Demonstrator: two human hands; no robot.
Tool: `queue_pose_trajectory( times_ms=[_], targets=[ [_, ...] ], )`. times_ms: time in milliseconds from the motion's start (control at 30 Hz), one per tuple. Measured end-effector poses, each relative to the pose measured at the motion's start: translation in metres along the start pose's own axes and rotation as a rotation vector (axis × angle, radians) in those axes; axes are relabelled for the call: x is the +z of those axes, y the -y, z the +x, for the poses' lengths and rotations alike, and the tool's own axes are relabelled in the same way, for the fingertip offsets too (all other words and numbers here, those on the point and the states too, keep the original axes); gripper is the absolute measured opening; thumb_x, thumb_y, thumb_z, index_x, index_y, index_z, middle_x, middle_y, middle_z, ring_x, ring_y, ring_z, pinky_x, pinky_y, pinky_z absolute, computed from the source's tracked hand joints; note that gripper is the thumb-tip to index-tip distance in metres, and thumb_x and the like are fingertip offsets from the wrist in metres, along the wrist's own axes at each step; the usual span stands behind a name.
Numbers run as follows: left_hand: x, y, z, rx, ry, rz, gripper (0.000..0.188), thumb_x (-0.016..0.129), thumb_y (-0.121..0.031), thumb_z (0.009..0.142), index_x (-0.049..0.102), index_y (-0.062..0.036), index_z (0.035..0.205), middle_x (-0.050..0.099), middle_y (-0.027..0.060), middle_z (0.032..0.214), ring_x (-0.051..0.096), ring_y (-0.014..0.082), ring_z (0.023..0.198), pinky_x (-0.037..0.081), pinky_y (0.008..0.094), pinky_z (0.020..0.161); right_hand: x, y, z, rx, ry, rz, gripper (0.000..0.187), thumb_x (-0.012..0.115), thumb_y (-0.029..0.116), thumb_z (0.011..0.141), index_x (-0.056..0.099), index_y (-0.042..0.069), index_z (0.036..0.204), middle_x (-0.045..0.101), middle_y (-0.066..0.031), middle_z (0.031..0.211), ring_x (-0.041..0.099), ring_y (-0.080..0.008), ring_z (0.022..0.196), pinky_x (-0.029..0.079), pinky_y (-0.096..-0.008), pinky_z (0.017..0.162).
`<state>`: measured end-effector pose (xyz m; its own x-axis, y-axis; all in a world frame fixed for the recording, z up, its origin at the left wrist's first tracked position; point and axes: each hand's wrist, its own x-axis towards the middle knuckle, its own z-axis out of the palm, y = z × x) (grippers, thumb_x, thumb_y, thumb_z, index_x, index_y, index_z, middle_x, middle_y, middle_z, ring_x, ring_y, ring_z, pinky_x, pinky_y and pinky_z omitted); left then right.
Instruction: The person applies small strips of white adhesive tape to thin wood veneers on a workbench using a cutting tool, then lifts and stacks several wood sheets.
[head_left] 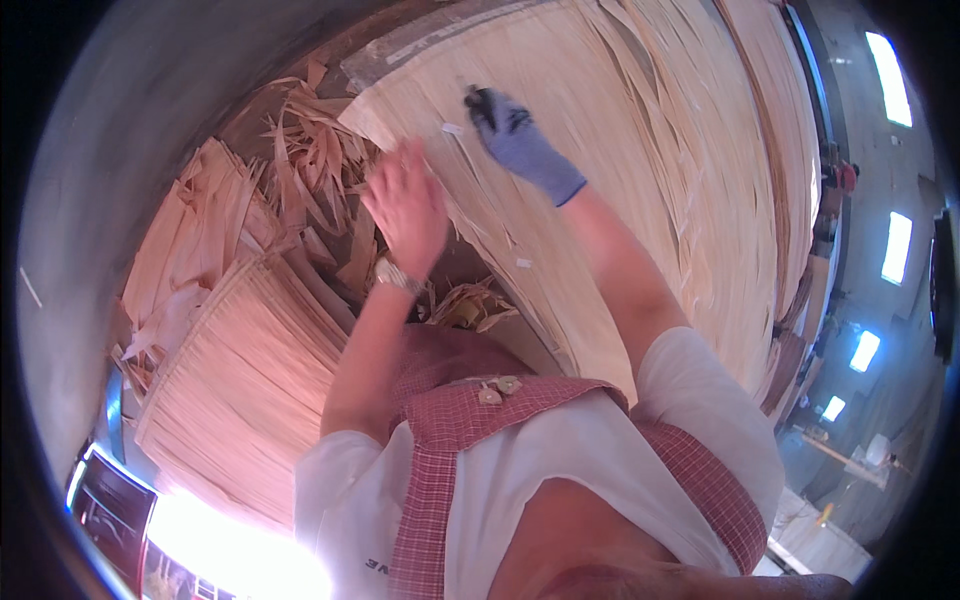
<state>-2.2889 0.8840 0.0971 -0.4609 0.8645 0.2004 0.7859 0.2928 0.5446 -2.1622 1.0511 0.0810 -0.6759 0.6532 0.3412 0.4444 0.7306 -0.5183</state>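
Observation:
A wide stack of pale wood veneer sheets point(600, 190) spreads in front of me. Over its near-left corner is my bare left hand point(408, 215), blurred, its fingers stretched out and holding nothing I can see. My right hand point(515, 140), in a grey-blue glove with dark fingertips, is above the sheets farther ahead. Its fingers are closed, and a small thin greyish piece sticks out past them, too smeared to name. Small white strips, one of them a bit of tape point(452, 129), lie on the top sheet near the left edge.
Torn veneer scraps point(310, 140) are heaped left of the stack. Another stack of reddish-looking veneer point(245, 370) stands at my left. A grey wall point(120, 130) curves along the far left. Bright windows point(897, 247) line the right side.

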Motion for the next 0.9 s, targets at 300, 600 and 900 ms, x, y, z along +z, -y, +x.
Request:
queue_pose_trajectory(
  times_ms=[300, 600, 900],
  targets=[
    [0.034, 0.071, 0.060, -0.310, -0.053, -0.210, 0.047, 0.051, -0.006, 0.088, 0.056, -0.0146, 0.134, 0.059, 0.0058, 0.127, 0.048, 0.0289, 0.123, 0.034, 0.0449, 0.101, 0.083, 0.066, 0.069, 0.224, 0.549, -0.472, 0.027, 0.046, 0.027, 0.096, 0.045, 0.003, 0.108, 0.069, -0.0179, 0.075, 0.070, -0.0348, 0.068, 0.054, -0.0486, 0.057],
    [0.063, 0.093, 0.080, -0.398, -0.001, -0.545, 0.042, 0.049, -0.011, 0.091, 0.058, -0.0131, 0.131, 0.057, 0.0107, 0.121, 0.054, 0.0321, 0.112, 0.041, 0.0479, 0.094, 0.079, 0.079, 0.033, 0.143, 0.569, -0.582, 0.033, 0.051, 0.017, 0.089, 0.047, -0.003, 0.115, 0.070, -0.0161, 0.081, 0.071, -0.0302, 0.068, 0.053, -0.0494, 0.053],
    [0.062, 0.071, 0.074, -0.392, -0.181, -0.601, 0.052, 0.074, -0.020, 0.080, 0.060, -0.0034, 0.127, 0.060, 0.0114, 0.107, 0.062, 0.0261, 0.087, 0.051, 0.0384, 0.082, 0.004, 0.115, -0.154, 0.327, 0.793, -0.637, 0.037, 0.050, 0.020, 0.093, 0.047, -0.001, 0.124, 0.062, -0.0169, 0.095, 0.066, -0.0256, 0.057, 0.048, -0.0428, 0.044]
  ],
)
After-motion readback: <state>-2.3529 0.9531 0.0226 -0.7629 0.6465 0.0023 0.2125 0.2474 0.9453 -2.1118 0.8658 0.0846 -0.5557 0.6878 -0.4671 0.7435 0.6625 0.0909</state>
